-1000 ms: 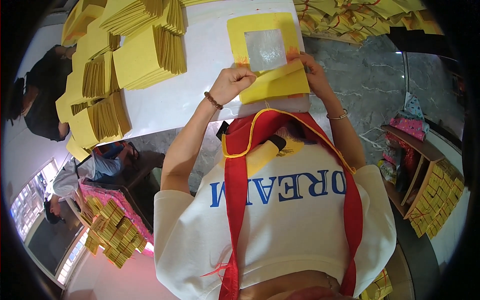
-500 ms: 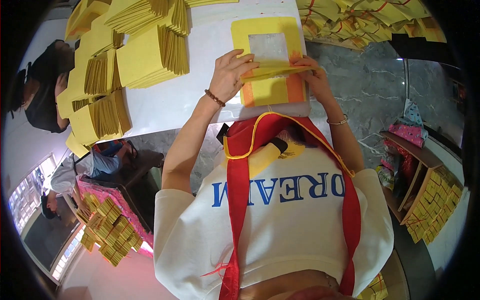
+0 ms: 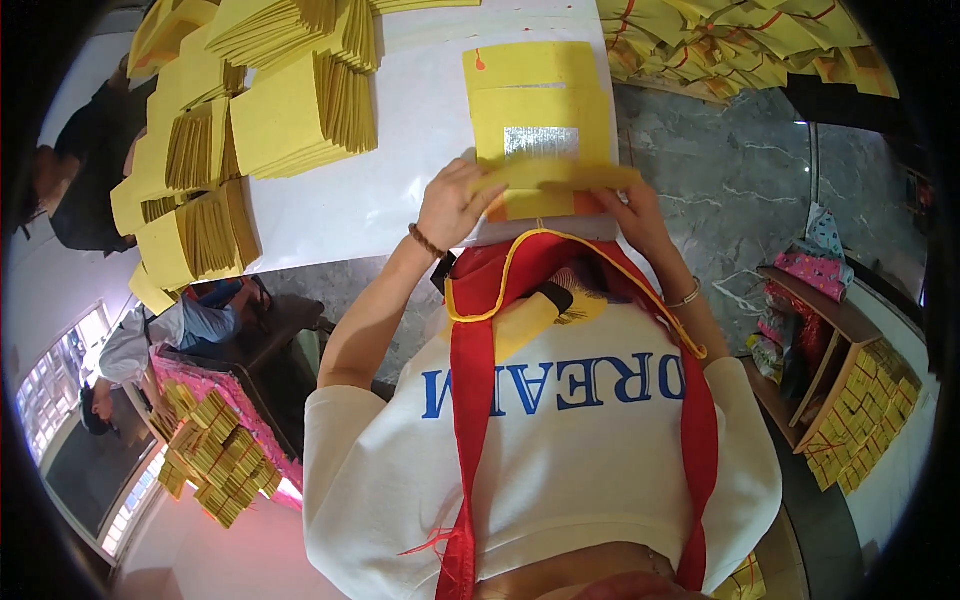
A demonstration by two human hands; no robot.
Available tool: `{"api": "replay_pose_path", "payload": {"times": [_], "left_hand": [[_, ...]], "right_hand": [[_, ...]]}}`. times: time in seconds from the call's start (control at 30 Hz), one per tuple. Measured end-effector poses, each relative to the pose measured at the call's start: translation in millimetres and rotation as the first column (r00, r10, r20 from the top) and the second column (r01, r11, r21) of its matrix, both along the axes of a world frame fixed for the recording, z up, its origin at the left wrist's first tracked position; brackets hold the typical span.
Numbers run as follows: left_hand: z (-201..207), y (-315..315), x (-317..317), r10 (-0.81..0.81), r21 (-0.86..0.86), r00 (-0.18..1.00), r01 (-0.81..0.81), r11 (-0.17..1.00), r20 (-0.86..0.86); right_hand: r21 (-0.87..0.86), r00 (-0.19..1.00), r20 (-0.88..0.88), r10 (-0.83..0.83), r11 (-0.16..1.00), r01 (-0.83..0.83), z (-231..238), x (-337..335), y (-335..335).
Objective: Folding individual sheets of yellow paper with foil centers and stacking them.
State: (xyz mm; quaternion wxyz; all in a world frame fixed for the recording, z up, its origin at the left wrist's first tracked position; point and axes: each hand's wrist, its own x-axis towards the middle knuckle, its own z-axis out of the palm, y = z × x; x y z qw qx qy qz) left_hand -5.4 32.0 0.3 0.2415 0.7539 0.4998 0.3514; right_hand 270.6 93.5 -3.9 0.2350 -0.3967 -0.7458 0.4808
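A yellow paper sheet with a silver patch (image 3: pixel 540 142) lies at the front edge of the table, with more yellow paper (image 3: pixel 530 65) at its far side. Its near part is lifted in a curled, slightly blurred fold (image 3: pixel 555 178). My left hand (image 3: pixel 452 205) pinches the left end of this fold. At the other end, my right hand (image 3: pixel 638 215) grips it between thumb and fingers. Orange bands show on the paper beneath the raised fold, beside a grey rolled table edge (image 3: pixel 545 230).
Stacks of folded yellow paper (image 3: pixel 285 125) fill the table's left side. Red-tied yellow bundles (image 3: pixel 735 45) lie at the far right. A person in black (image 3: pixel 100 170) is at the left; another in a light shirt (image 3: pixel 150 345) is beside more bundles (image 3: pixel 220 460). A wooden shelf (image 3: pixel 830 370) stands at right.
Both hands have drawn the raised fold closer to my body. The large silver area and orange side bands are now mostly covered, with yellow paper and a smaller silver patch showing.
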Motion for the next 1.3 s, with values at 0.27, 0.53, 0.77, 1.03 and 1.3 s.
{"api": "replay_pose_path", "payload": {"times": [0.27, 0.53, 0.77, 1.03, 1.3], "left_hand": [[-22.0, 26.2, 11.3, 0.444, -0.548, 0.881, -0.293, 0.783, 0.162], [-32.6, 38.3, 7.8, 0.548, -0.682, 0.806, -0.271, 0.679, 0.224], [-17.5, 39.9, 9.9, 0.623, -0.713, 0.738, -0.288, 0.639, 0.26], [14.7, 53.6, 52.2, 0.254, 0.221, 0.837, -0.164, 0.961, -0.485], [-13.1, 59.8, 62.2, 0.182, 0.087, 0.844, -0.16, 0.983, -0.504]], "right_hand": [[-0.243, 0.918, -0.09, -0.386, 0.903, 0.355, -15.6, -27.1, 3.4], [-0.217, 0.879, -0.034, -0.476, 0.862, 0.458, -6.8, -38.2, 14.4], [-0.151, 0.866, 0.018, -0.501, 0.854, 0.497, -9.2, -42.4, 18.7], [-0.134, 0.861, 0.013, -0.508, 0.852, 0.505, -24.1, -39.1, 17.3], [0.129, 0.875, 0.175, -0.452, 0.891, 0.435, -3.0, -40.7, 11.4]]}}
